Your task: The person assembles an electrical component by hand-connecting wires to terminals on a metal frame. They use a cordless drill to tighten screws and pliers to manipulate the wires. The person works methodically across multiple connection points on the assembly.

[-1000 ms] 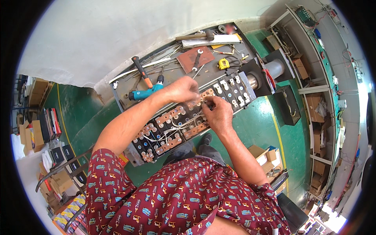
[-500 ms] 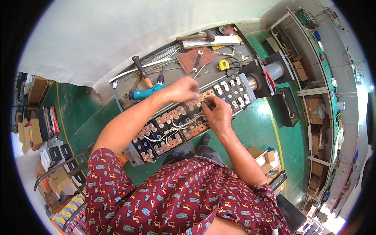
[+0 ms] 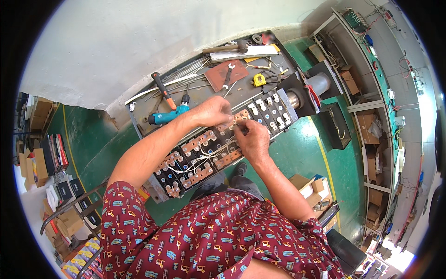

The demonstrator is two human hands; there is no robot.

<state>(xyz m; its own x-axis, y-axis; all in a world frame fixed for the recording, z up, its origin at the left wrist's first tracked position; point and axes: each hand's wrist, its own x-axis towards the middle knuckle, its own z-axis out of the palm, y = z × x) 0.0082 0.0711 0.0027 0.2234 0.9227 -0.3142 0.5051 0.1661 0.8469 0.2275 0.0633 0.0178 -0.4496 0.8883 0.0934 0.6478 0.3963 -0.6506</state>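
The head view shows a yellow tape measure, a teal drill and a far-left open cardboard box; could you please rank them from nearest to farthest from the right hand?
1. Yellow tape measure: ahead of the right hand.
2. Teal drill: to the hand's left.
3. Open cardboard box: far left.

Drill left of wrench, tape measure right, battery pack before them
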